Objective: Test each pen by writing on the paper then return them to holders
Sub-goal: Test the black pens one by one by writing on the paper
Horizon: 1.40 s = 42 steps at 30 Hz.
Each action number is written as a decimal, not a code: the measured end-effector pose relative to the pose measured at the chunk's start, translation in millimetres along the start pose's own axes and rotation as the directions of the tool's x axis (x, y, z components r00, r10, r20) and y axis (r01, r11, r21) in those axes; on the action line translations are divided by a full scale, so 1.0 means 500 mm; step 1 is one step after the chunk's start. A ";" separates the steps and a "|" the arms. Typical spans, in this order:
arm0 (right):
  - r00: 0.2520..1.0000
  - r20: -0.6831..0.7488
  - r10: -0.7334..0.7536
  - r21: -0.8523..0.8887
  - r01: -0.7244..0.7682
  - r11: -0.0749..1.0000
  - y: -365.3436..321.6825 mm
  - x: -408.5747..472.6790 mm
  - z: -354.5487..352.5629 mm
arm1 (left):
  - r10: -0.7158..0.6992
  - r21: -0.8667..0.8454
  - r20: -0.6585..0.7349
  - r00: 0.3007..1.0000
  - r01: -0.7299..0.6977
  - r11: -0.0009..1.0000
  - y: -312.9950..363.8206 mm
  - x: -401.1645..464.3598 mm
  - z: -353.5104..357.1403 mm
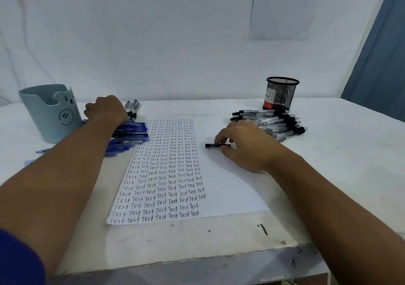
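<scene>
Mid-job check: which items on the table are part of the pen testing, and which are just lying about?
Job:
paper
black pen in right hand
black pens pile
blue pens pile
mesh holder
bear holder

Lying about:
dark screw-like bit on table

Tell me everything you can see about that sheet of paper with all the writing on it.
The paper is a white sheet lying flat on the white table, between a pile of blue pens and a pile of black pens. Its left half is filled with neat rows of the handwritten word "Test"; the right half is blank. The right hand rests on it, pinching a black pen. The left forearm crosses its upper left corner.
</scene>
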State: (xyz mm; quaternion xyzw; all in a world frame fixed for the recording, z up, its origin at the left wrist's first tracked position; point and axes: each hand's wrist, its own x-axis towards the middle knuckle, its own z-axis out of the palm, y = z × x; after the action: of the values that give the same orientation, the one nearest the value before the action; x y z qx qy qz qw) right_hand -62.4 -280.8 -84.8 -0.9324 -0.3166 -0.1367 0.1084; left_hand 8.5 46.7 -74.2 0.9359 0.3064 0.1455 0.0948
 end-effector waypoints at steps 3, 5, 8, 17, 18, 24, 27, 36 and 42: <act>1.000 -0.001 -0.004 0.015 0.004 1.000 0.003 0.004 0.006 | 0.018 -0.015 -0.023 1.000 -0.018 1.000 0.001 -0.008 -0.005; 1.000 0.001 -0.007 0.021 0.007 1.000 0.005 0.005 0.010 | 0.031 -0.025 -0.052 0.998 -0.032 0.999 0.003 -0.017 -0.010; 1.000 -0.022 -0.012 0.057 0.014 0.998 0.005 0.005 0.012 | 0.085 -0.008 -0.112 0.990 -0.087 0.996 0.011 -0.041 -0.016; 0.968 -0.244 0.052 0.208 0.000 0.978 -0.009 0.002 0.009 | 0.416 -0.097 -0.168 0.894 -0.435 0.895 0.051 -0.151 -0.023; 0.964 -0.257 0.071 0.253 -0.004 0.968 -0.008 0.002 0.009 | 0.444 -0.121 -0.166 0.880 -0.465 0.877 0.055 -0.161 -0.021; 0.934 -0.287 0.212 0.506 -0.040 0.862 -0.008 -0.001 -0.002 | 0.575 -0.248 -0.162 0.802 -0.597 0.763 0.044 -0.203 -0.008; 0.902 -0.267 0.340 0.769 -0.013 0.639 -0.016 -0.002 -0.013 | 0.641 -0.297 -0.123 0.758 -0.644 0.705 0.032 -0.219 -0.002; 0.849 0.050 0.526 0.997 -0.073 0.023 -0.032 0.002 -0.036 | 0.735 -0.405 -0.027 0.678 -0.679 0.612 0.038 -0.252 -0.019; 0.831 0.078 0.550 0.996 -0.087 -0.010 -0.030 -0.001 -0.035 | 0.788 -0.389 0.071 0.612 -0.710 0.587 0.041 -0.262 -0.025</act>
State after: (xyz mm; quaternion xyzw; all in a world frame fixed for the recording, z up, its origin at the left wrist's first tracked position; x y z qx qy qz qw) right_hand -75.1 -274.5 -66.6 -0.6136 -0.0711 -0.0164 0.7862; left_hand -85.2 -47.3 -85.3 0.9580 -0.1615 0.1075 0.2111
